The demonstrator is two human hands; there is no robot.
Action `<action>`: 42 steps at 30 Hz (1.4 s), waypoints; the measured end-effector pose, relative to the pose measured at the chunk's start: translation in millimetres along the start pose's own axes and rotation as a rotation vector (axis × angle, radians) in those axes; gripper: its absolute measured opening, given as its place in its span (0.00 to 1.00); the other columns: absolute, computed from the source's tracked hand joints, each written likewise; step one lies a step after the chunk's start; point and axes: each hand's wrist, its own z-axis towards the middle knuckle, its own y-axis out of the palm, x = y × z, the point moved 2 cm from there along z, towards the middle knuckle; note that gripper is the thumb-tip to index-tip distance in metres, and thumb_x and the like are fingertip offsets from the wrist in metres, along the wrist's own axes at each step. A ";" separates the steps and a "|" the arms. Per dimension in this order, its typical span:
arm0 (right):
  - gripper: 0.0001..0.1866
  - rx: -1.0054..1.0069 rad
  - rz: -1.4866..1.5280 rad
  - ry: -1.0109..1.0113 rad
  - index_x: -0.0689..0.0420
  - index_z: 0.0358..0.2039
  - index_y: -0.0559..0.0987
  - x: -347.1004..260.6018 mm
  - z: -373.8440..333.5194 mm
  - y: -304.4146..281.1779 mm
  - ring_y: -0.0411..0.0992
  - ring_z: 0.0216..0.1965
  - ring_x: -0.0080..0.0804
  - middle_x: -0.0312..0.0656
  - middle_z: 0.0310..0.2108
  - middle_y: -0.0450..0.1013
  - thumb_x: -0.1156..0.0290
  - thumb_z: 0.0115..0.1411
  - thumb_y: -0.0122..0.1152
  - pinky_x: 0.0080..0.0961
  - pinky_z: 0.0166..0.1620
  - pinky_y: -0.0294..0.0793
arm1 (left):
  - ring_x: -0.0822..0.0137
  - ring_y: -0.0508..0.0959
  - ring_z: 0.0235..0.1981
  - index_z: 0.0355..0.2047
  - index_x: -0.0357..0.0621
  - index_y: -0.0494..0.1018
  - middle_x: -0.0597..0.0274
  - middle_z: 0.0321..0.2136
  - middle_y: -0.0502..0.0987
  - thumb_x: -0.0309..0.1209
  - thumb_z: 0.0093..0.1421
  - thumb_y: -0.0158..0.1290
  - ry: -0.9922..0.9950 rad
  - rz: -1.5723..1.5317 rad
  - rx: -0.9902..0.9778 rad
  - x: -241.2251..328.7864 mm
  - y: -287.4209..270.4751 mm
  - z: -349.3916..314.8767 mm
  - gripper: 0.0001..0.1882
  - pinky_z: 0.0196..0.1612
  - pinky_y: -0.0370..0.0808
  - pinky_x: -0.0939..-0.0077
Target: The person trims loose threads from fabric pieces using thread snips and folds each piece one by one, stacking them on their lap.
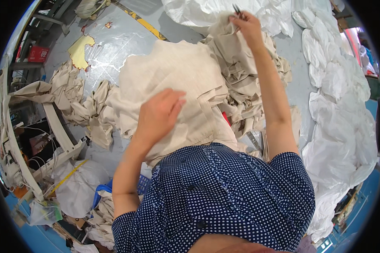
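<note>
A broad pile of cream cloth is spread in front of me, with folded layers and edges at its right side. My left hand hovers over or rests lightly on this cloth; its fingers are loosely bent, slightly blurred and apart, with nothing visible in them. Far out to the right, my right hand is closed around small dark thread snips, their points sticking up past the fingers. Below that hand hangs a heap of crumpled beige-grey cloth. Whether the right fingers also touch the cloth is unclear.
White bundled fabric runs along the right, and more white fabric lies at the far side. Crumpled beige cloth trails left to a machine frame. A yellow-black floor stripe and a red box show beyond.
</note>
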 end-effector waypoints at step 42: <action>0.20 -0.546 0.118 0.575 0.53 0.33 0.81 -67.4 -184.7 59.8 0.55 0.21 0.10 0.22 0.19 0.63 0.49 0.71 0.57 0.14 0.25 0.48 | 0.53 0.78 0.32 0.42 0.40 0.81 0.56 0.25 0.77 0.21 0.58 0.57 0.030 -0.043 0.207 -9.6 53.9 -7.3 0.11 0.37 0.70 0.58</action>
